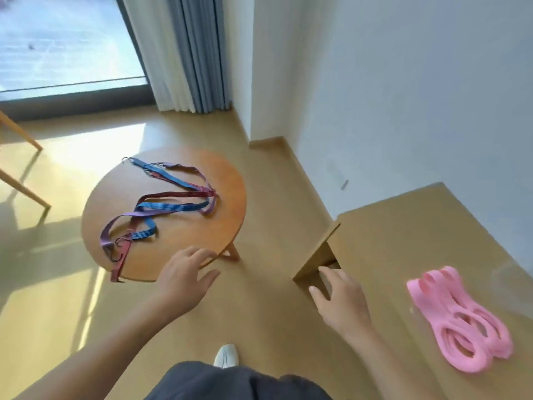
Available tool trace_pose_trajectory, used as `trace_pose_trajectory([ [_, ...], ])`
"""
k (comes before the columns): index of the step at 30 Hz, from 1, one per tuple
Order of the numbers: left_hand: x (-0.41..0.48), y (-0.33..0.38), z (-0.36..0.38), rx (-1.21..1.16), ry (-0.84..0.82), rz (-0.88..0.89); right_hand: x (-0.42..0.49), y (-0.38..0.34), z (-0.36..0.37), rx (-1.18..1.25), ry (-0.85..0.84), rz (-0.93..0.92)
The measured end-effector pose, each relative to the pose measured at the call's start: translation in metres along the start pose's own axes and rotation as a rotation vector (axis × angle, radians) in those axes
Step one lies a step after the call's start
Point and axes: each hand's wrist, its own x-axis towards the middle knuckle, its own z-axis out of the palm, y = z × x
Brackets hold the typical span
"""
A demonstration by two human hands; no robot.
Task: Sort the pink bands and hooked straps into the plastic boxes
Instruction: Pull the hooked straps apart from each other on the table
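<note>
Reaching forward, the left hand [187,275] is spread and relaxed, with its fingertips over the near rim of the round table [202,238]. It grasps nothing, and I cannot tell whether the fingertips touch the wood or float just above it. The right hand [341,301] is also loose and empty. Its fingers are lightly extended and its thumb points outward, close to the near corner of the low wooden bench [403,241]. Whether it touches that corner is unclear.

The hooked straps [173,204] lie in a loose tangle of blue, red and purple across the top of the round table, well ahead of the left hand. Metal hooks show at the far end of the tangle. More hooks lie at the near end, where one red strap end droops over the table's edge, to the left of the left hand.

The pink bands [450,308] lie in a looped bunch on the bench, to the right of the right hand and apart from it.

A white shoe [226,355] stands on the pale floor [274,313] between the two forearms. Grey curtains [196,53] hang beside a bright window [66,39] in the far corner.
</note>
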Motion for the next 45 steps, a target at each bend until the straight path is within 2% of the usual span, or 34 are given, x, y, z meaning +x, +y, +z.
trace_pose_trajectory([
  [8, -0.008, -0.114, -0.049, -0.156, 0.135, -0.344, 0.078, -0.125, 0.051, -0.069, -0.193, -0.288],
  [18, 0.052, -0.189, -0.053, -0.233, 0.25, -0.638, 0.211, -0.22, 0.112, -0.153, -0.385, -0.488],
  [21, 0.083, -0.197, -0.051, -0.26, 0.22, -0.73, 0.265, -0.239, 0.129, -0.202, -0.478, -0.488],
  [25, 0.122, -0.2, -0.05, -0.257, 0.099, -0.819, 0.331, -0.255, 0.156, -0.252, -0.569, -0.47],
  [33, 0.195, -0.194, -0.045, -0.295, 0.012, -0.863, 0.413, -0.272, 0.225, -0.38, -0.784, -0.383],
  [37, 0.21, -0.192, -0.039, -0.331, -0.012, -0.865, 0.423, -0.268, 0.245, -0.461, -0.824, -0.347],
  [41, 0.216, -0.197, -0.036, -0.358, -0.046, -0.825, 0.427, -0.275, 0.231, -0.527, -0.758, -0.304],
  [45, 0.233, -0.202, -0.05, -0.38, -0.035, -0.722, 0.417, -0.309, 0.181, -0.253, -0.598, -0.401],
])
